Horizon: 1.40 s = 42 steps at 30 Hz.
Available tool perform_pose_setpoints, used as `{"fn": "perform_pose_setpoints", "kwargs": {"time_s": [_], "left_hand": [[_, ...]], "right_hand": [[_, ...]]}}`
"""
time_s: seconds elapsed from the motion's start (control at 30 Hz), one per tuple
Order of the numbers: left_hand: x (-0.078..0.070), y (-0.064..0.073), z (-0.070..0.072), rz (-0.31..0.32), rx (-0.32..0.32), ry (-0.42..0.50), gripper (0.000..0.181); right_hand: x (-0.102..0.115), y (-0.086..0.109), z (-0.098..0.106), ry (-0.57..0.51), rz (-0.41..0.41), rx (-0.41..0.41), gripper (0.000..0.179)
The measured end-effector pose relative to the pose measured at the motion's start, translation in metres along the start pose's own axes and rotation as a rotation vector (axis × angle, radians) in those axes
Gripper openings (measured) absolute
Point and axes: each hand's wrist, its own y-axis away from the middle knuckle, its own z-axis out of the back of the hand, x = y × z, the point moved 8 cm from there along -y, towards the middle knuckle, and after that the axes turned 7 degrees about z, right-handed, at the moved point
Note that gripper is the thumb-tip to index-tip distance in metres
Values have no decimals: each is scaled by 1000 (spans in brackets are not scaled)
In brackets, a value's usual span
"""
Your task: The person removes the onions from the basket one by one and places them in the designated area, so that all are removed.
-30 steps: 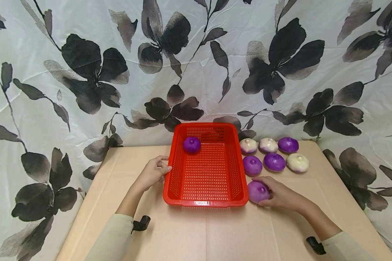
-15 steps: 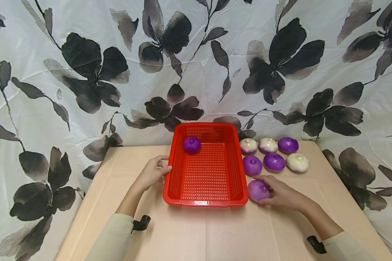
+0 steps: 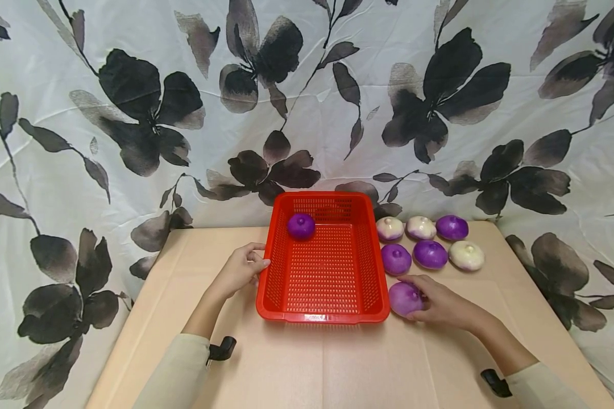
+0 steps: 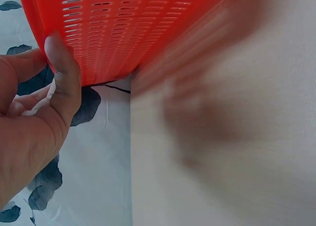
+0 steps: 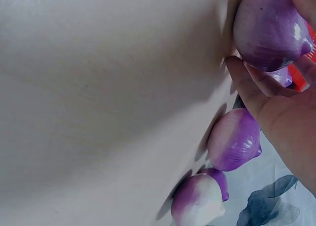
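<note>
A red plastic basket point(image 3: 322, 318) with perforated sides sits in the middle of the table. One dark purple onion point(image 3: 301, 226) lies inside it, at the far left corner. My left hand point(image 3: 239, 271) pinches the basket's left rim between thumb and fingers; the left wrist view shows the thumb point(image 4: 63, 77) against the outer wall. Just right of the basket's near right corner, my right hand point(image 3: 439, 301) holds a light purple onion point(image 3: 405, 299), thumb on the near side and fingers on the far side. In the right wrist view this onion point(image 5: 269, 30) appears close to the table surface.
Right of the basket, several purple and whitish onions stand in two rows, among them a white one point(image 3: 467, 255) and a purple one point(image 3: 396, 259) near the basket wall. The tan table point(image 3: 327, 369) ends at a floral cloth point(image 3: 348, 113) behind.
The right hand and its onion shift very slightly away from the near edge early on, then stay put. The left hand and the basket keep their places.
</note>
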Motion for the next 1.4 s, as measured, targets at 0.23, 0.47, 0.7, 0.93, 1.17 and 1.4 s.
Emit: {"fn": "perform_pose_setpoints", "kwargs": {"time_s": [0.23,0.47,0.7,0.93,1.17,1.4], "left_hand": [[1,1,0,0,-2,8,47],[1,0,0,-14,2,8,47],[-2,1,0,-15,-1,6,48],[-3,3,-1,-15,-1,7,47],[-1,2,-1,-14,5,14,46],[-1,1,-2,-28,-1,13,46]], "right_hand": [[3,2,17,-46,-4,34,83],[18,-6,63,23,41,-11,77],[45,-41,100,91,59,-57,75],[71,-106,103,64,84,-11,78],[91,-174,86,23,74,101,81],[90,-226,65,-19,8,162,82]]}}
